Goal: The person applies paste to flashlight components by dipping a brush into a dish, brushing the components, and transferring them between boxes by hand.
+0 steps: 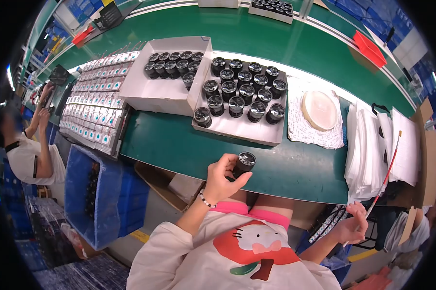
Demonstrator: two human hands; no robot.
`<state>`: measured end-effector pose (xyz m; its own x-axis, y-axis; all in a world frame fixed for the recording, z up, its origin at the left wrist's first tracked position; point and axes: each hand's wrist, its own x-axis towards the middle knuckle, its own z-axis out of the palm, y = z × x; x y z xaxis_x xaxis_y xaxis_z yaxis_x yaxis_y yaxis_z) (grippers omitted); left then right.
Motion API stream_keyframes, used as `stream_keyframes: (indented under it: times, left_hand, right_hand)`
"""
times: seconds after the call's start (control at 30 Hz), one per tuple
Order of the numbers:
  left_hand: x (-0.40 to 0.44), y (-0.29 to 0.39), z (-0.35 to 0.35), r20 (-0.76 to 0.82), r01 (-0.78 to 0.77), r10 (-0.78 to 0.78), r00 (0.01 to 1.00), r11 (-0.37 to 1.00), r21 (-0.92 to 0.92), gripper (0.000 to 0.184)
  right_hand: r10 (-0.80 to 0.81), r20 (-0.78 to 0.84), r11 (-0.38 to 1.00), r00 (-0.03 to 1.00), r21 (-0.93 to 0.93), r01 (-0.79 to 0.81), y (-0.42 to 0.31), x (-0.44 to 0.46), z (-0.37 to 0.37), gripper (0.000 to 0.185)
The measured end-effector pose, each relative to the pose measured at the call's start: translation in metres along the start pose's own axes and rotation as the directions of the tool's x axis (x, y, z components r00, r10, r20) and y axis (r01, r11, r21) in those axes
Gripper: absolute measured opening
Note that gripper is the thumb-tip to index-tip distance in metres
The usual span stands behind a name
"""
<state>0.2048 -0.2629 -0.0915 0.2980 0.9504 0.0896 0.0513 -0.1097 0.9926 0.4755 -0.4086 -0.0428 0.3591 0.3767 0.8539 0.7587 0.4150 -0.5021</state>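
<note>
Item, in use: one black cylinder (245, 163) with a clear, faceted top, gripped by its side between the thumb and fingers of the left hand (223, 181), over the front edge of the green worktop (179, 147); whether its base touches the surface cannot be told. Item, in use: one slim red-and-white rod (387, 174), apparently a brush, its far end pointing up and away, closed in the fingers of the right hand (356, 224), well apart from the cylinder. Handling, as judged: a side hold suits the piece, leaving the top untouched; keep it upright and steady, fingertips off the clear face, and the rod's tip free of the white sheets (360, 150) just beside it. Surface: one white tray (237, 134) of like cylinders, standing upright; left of it, a white box (157, 89), partly filled with more; right of it, a pale round dish (319, 111) on a printed cloth (295, 130). Far left: rows of small white units (90, 111) with thin wires. Room: a red bin (370, 48) across the bench; a blue plastic-lined crate (80, 203) below left; a co-worker (46, 162) at the left, arms raised.
</note>
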Motion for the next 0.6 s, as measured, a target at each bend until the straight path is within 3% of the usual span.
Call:
stream_keyframes:
  times: [0.1,0.6]
  left_hand:
    - [0.002,-0.001,0.004,-0.072,-0.101,0.104,0.992,0.994,0.05,0.035]
    - [0.001,-0.009,0.005,-0.107,-0.161,0.178,0.978,0.976,0.148,0.038]
  right_hand:
    - [-0.006,-0.027,1.0,1.0,0.014,0.007,-0.001,0.002,0.007,0.061]
    - [0.018,0.029,1.0,0.999,0.019,-0.019,0.001,0.003,0.009,0.061]
